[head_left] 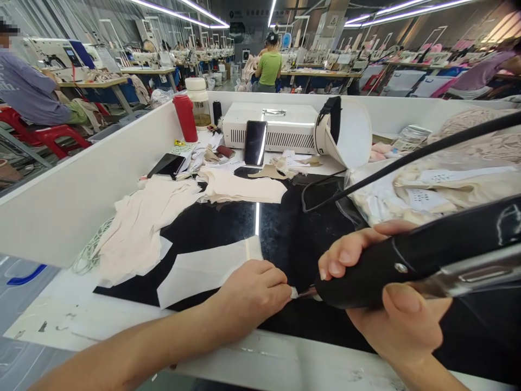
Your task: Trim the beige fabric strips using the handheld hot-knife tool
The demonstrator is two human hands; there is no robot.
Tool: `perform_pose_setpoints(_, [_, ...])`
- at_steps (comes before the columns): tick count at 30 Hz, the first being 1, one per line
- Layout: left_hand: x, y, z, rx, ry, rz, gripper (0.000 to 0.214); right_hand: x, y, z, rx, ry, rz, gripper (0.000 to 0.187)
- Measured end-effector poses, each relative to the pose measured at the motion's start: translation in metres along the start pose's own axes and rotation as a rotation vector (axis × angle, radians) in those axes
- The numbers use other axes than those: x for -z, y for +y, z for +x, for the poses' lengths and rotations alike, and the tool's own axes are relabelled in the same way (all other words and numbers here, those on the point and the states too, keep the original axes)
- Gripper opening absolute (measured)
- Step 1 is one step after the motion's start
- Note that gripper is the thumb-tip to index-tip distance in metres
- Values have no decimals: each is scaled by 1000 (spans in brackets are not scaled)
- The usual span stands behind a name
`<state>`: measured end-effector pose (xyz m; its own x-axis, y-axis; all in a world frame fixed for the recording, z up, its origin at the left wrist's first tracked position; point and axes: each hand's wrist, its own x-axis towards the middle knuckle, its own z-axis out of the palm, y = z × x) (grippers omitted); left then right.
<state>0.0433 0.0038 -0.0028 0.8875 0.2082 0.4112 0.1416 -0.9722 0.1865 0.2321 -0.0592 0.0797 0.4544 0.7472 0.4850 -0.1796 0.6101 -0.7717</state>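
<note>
My right hand (391, 304) is wrapped round a thick black hand-held tool (448, 244) with a metal lever along its side. A narrow tip (308, 294) sticks out of the tool's front toward my left hand. My left hand (260, 290) is closed in a pinch on a small pale bit of fabric (293, 293) right at that tip. Whether the tip touches the bit is too small to tell. Partly under my left hand lies a white cut panel (207, 266) with a cream strip (247, 248) across its far end. Beneath everything is a glossy black work surface (280, 228).
Cream fabric pieces (142, 222) are heaped at the left, with another panel (244, 187) behind. A phone (255, 143) leans on a white vented box (271, 122). A black cable (427, 152) arches over bagged fabric (427, 184) at the right. A white partition (101, 174) borders the left side.
</note>
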Motion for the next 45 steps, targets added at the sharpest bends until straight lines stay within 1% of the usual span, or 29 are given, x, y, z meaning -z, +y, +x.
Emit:
perform_pose_setpoints(4, [1,1,1,-4,-1,9,30,1,1,0,-7,3,5,45])
perform_pose_setpoints(11, [6,3,3,-11,60,-21,40,1,2,-1,7,-7,-27,46])
perform_pose_setpoints(16, [6,4,1,-19,51,-8,34,0,1,2,2,16,-35,47])
perform_pose_setpoints(21, [4,5,-3,-9,-9,5,24,2,-1,5,-6,35,-19,45])
perform_pose_setpoints(24, [4,6,-3,-10,-12,12,22,2,0,6,-3,20,-12,44])
perform_pose_setpoints(30, [5,8,-1,-33,10,12,23,0,2,5,9,-5,-10,44])
perform_pose_setpoints(36, [4,9,-4,-25,-1,17,19,0,1,5,-21,2,-53,40])
perform_pose_setpoints(40, [4,9,-5,-23,1,22,19,2,-1,4,-20,17,-24,43])
perform_pose_setpoints(45, [7,7,-5,-31,-4,12,22,2,1,0,-28,-10,17,44])
